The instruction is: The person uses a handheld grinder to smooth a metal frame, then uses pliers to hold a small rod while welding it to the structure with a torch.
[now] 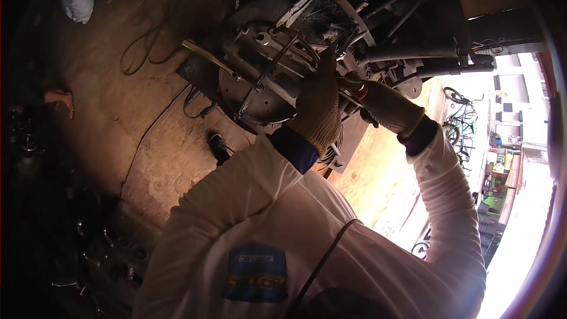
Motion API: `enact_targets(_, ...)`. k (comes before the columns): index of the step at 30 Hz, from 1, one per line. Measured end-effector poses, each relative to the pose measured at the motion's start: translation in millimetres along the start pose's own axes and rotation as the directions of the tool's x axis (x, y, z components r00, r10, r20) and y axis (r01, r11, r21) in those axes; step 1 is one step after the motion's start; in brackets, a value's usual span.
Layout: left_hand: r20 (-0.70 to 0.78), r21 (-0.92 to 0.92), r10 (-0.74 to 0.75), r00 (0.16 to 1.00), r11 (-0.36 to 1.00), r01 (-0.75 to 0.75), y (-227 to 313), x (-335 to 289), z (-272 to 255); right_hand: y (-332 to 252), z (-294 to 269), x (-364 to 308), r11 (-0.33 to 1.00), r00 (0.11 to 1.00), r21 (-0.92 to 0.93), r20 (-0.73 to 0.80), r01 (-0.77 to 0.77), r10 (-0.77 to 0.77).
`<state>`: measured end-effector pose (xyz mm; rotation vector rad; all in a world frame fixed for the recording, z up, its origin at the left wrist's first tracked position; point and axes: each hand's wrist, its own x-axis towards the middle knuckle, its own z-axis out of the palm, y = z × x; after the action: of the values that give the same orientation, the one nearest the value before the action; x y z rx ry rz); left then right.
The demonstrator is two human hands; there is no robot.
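The red-marked tool [362, 90] sat between the hands, just off the right edge of the round metal plate [266, 103]. The right hand [391, 108] looked curled around it; couldn't tell if the left hand [319, 101] gripped anything. I'd say steady wrist, small moves worked best, since loose wrenches [274, 43] cluttered the plate and thick dark tubes [413, 53] crowded the far side.

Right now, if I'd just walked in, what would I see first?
Probably the glaring daylight at the far right, with a bicycle beside it. Next, the gloved left hand and right hand, close together above the middle, with an open-ended wrench left of them. Lower down, a blue patch stands out on the pale shirt.
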<state>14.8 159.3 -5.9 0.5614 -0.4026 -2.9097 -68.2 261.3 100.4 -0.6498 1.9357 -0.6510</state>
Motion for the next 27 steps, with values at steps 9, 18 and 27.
enact_targets(9,0.012,0.24,0.271,0.963,0.934,-0.266,11,-8,9,-18,5,18,0.976,0.982,0.114,-0.019,-0.183,0.187)
enact_targets(18,-0.205,0.067,0.006,0.979,0.998,0.008,30,-27,16,20,11,31,0.877,0.986,0.454,0.027,-0.158,0.163)
enact_targets(27,-0.2,-0.074,-0.14,0.97,0.989,0.128,37,-11,-1,-11,17,30,0.936,0.991,0.324,0.054,-0.136,0.125)
